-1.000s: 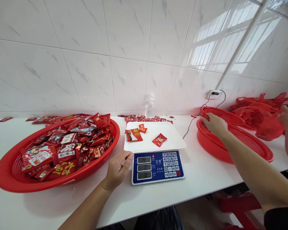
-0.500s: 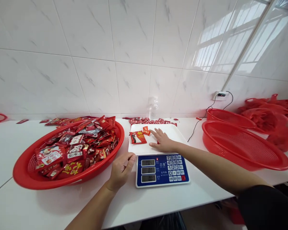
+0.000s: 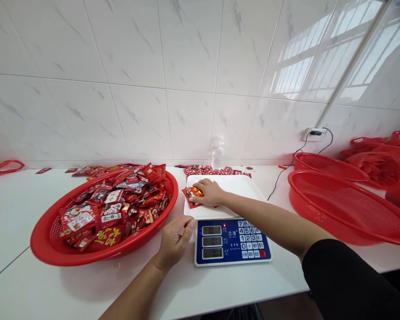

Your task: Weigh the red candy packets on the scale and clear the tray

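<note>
My right hand is on the white tray of the weighing scale. Its fingers curl over a red snack packet with yellow print, near the tray's left side. Any smaller packets beneath the hand are hidden. Loosely closed, my left hand rests by the left front corner of the scale's blue panel, with nothing visible in it. Left of both hands stands a red oval basket heaped with red snack packets.
Two red baskets are on the right, beside red plastic bags. Behind the scale are a clear bottle and small red packets along the tiled wall. A black cable runs to a wall socket.
My right hand has moved left across the tray and closed over the packet. My left hand keeps its place by the scale. The whole view has shifted slightly.
</note>
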`<state>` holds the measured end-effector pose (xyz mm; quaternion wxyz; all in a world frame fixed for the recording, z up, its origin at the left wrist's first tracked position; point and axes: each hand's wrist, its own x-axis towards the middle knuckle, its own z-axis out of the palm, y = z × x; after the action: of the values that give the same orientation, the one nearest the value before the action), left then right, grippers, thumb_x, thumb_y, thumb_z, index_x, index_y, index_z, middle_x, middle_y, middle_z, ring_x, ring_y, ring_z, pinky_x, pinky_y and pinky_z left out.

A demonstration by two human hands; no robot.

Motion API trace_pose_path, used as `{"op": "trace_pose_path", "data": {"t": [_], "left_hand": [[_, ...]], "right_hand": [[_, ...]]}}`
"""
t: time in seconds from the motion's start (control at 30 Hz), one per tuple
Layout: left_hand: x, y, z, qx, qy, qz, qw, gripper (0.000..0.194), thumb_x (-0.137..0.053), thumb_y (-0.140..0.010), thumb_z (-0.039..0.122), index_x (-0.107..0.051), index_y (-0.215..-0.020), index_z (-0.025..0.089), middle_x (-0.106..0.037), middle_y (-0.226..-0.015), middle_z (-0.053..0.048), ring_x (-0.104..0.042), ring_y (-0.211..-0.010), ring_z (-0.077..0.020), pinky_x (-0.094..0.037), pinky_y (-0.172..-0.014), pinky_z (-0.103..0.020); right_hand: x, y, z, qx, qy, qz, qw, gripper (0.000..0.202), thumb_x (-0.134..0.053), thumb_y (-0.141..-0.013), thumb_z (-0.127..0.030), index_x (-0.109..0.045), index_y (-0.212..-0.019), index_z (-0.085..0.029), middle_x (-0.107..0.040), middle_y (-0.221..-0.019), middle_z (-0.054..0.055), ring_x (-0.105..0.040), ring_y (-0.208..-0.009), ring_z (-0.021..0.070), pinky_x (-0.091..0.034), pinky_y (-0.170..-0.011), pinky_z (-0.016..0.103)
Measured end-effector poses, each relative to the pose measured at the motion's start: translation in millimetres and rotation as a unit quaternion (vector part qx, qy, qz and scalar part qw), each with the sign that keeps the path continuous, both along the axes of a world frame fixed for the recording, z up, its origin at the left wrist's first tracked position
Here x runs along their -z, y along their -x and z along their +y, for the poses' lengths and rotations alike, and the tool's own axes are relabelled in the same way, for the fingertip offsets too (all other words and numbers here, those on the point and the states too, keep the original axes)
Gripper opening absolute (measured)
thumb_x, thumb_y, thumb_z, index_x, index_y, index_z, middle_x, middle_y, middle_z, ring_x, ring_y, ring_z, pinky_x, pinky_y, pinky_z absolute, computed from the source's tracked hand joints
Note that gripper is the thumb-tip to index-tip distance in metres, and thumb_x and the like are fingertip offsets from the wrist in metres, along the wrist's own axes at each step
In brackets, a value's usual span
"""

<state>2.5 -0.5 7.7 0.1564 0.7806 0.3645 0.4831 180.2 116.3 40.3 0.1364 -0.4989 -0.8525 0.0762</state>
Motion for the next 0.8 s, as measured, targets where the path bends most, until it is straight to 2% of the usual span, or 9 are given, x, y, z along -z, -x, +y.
{"op": "trace_pose_path", "data": {"t": [0.07,0.27,0.4,0.53,0.6,0.67,0.7,0.8], "left_hand": [[0.6,-0.3,0.0,0.0,-0.001,0.003,1.0,0.024,-0.045,-0.093,0.028,-0.06,-0.078,0.017,-0.064,-0.072,-0.002,-0.06,-0.069,-0.0139,-0.047,-0.068,-0.024],[2.2,-0.6,1.1,-0.002,-0.005,0.003,1.0,0.023,-0.046,-0.092,0.027,-0.06,-0.078,0.017,-0.065,-0.073,-0.002,-0.06,-0.069,-0.0133,-0.047,-0.068,-0.023],[1.5,-0.6,2.2,-0.016,0.0,0.003,1.0,0.025,-0.045,-0.093,0.03,-0.06,-0.077,0.017,-0.064,-0.071,-0.001,-0.059,-0.067,-0.0134,-0.047,-0.066,-0.023],[1.9,-0.1,3.5,-0.024,0.004,-0.002,1.0,0.026,-0.045,-0.093,0.031,-0.061,-0.078,0.017,-0.064,-0.072,-0.002,-0.059,-0.068,-0.0138,-0.047,-0.067,-0.023],[2.8,0.1,4.2,-0.023,-0.001,-0.008,1.0,0.026,-0.045,-0.092,0.031,-0.061,-0.078,0.017,-0.063,-0.071,-0.002,-0.059,-0.068,-0.0139,-0.047,-0.066,-0.023],[3.4,-0.1,4.6,-0.019,-0.005,-0.013,1.0,0.025,-0.046,-0.092,0.03,-0.061,-0.078,0.017,-0.063,-0.071,-0.002,-0.059,-0.068,-0.0139,-0.047,-0.066,-0.023],[3.3,-0.5,4.6,-0.017,-0.005,-0.014,1.0,0.025,-0.046,-0.092,0.03,-0.061,-0.078,0.017,-0.063,-0.071,-0.002,-0.059,-0.068,-0.0139,-0.047,-0.066,-0.023],[1.6,-2.2,3.1,-0.009,-0.004,-0.014,1.0,0.024,-0.046,-0.092,0.029,-0.061,-0.078,0.016,-0.064,-0.072,-0.002,-0.059,-0.068,-0.0138,-0.047,-0.067,-0.024]], "right_hand": [[0.6,-1.5,-3.4,-0.001,-0.015,0.006,1.0,0.075,-0.043,-0.081,-0.074,-0.047,-0.133,-0.021,-0.049,-0.134,0.014,-0.043,-0.125,0.0298,-0.032,-0.102,0.046],[-0.2,-2.5,-13.7,0.008,-0.083,0.032,0.996,0.058,-0.051,-0.084,-0.065,-0.053,-0.119,-0.019,-0.061,-0.111,0.01,-0.055,-0.104,0.0241,-0.041,-0.083,0.033],[-3.8,-3.1,-15.9,0.019,-0.074,0.044,0.996,0.045,-0.052,-0.086,-0.059,-0.056,-0.112,-0.022,-0.063,-0.108,0.007,-0.06,-0.093,0.0216,-0.041,-0.074,0.03],[-13.5,-16.5,-13.7,0.051,-0.086,0.075,0.992,0.039,-0.053,-0.086,-0.057,-0.058,-0.109,-0.026,-0.067,-0.104,0.004,-0.062,-0.09,0.0216,-0.042,-0.073,0.03],[-21.3,-36.2,-11.2,0.086,-0.098,0.097,0.987,0.039,-0.049,-0.088,-0.056,-0.057,-0.111,-0.026,-0.068,-0.102,0.004,-0.062,-0.09,0.0221,-0.043,-0.073,0.03],[-30.1,-67.9,-9.3,0.137,-0.114,0.122,0.976,0.041,-0.044,-0.09,-0.056,-0.056,-0.113,-0.024,-0.068,-0.099,0.005,-0.062,-0.088,0.0227,-0.044,-0.072,0.032],[-34.3,-87.9,-9.5,0.168,-0.124,0.135,0.969,0.043,-0.043,-0.09,-0.057,-0.055,-0.114,-0.023,-0.068,-0.097,0.006,-0.062,-0.087,0.0229,-0.045,-0.072,0.032],[-44.3,-158.6,-18.6,0.293,-0.202,0.157,0.921,0.043,-0.05,-0.086,-0.056,-0.058,-0.111,-0.022,-0.068,-0.095,0.006,-0.063,-0.082,0.0213,-0.046,-0.07,0.032]]}}
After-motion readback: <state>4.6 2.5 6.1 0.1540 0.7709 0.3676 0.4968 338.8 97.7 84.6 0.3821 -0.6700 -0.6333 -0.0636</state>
